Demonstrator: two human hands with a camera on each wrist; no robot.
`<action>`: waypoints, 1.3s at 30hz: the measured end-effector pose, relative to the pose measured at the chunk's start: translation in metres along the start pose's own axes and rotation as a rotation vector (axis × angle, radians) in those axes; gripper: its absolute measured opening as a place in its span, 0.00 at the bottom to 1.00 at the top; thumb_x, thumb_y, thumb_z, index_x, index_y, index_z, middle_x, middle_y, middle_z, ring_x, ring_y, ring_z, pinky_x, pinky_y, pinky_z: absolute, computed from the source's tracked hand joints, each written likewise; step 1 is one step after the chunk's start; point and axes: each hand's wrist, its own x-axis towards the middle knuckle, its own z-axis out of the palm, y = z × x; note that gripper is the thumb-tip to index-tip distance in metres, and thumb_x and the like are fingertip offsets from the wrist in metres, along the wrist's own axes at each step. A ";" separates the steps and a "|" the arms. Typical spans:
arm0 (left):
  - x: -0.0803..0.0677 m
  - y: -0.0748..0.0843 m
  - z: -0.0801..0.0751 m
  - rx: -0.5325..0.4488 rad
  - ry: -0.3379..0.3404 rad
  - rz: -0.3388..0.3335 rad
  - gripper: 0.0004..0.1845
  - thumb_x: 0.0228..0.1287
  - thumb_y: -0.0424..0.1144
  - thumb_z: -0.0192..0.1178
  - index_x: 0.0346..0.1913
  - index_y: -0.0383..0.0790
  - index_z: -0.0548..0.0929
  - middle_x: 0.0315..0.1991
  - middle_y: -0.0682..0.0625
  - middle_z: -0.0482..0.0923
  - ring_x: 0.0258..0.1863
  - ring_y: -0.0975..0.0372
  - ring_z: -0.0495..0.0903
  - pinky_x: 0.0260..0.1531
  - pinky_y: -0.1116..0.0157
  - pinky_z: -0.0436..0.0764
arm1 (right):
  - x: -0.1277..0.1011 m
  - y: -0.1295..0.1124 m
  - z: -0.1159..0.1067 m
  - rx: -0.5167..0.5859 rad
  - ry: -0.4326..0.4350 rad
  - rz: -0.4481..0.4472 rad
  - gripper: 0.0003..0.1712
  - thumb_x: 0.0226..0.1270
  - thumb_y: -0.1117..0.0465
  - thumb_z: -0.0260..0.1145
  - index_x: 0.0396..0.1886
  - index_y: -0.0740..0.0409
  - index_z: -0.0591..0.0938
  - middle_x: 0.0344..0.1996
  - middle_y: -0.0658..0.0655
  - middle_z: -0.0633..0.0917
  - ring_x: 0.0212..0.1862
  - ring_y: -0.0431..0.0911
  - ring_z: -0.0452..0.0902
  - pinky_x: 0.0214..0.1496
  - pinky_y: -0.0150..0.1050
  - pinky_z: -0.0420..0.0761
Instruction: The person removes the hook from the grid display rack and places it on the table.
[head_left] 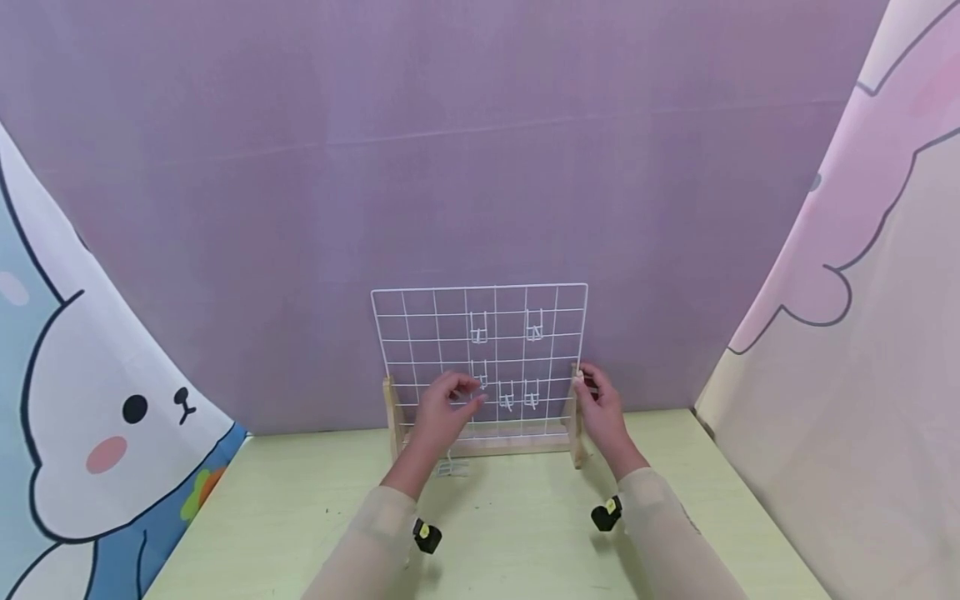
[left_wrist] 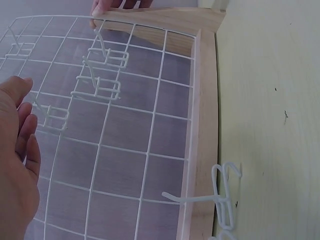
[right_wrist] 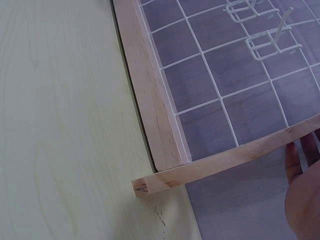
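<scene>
- Head view: a white wire grid panel stands upright in a light wooden stand at the centre of the frame, on the far part of the pale green desk. Several small white wire hooks hang on the grid. The left hand is in front of the lower left part of the grid, with its fingers bent toward a hook there; if it really pinches the hook, I cannot tell. The right hand grips the right wooden post of the stand. One more loose white wire hook lies on the desk just beside the stand, below the left hand. Behind is a purple cloth backdrop.
- Left wrist view: the left hand is at the left edge of the frame, fingers relaxed and nearly straight, near the grid but holding nothing that I can see. The loose hook lies at the lower right, touching the wooden bar.
- Right wrist view: the right hand is at the lower right corner, its fingers touching the wooden post. The grid fills the upper right.
</scene>
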 end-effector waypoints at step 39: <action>0.004 -0.001 0.014 0.016 0.150 0.037 0.06 0.67 0.30 0.79 0.41 0.44 0.93 0.38 0.56 0.88 0.40 0.60 0.85 0.42 0.67 0.88 | -0.002 -0.003 -0.001 -0.001 -0.003 -0.001 0.22 0.90 0.60 0.60 0.76 0.60 0.77 0.62 0.66 0.82 0.57 0.50 0.76 0.53 0.29 0.82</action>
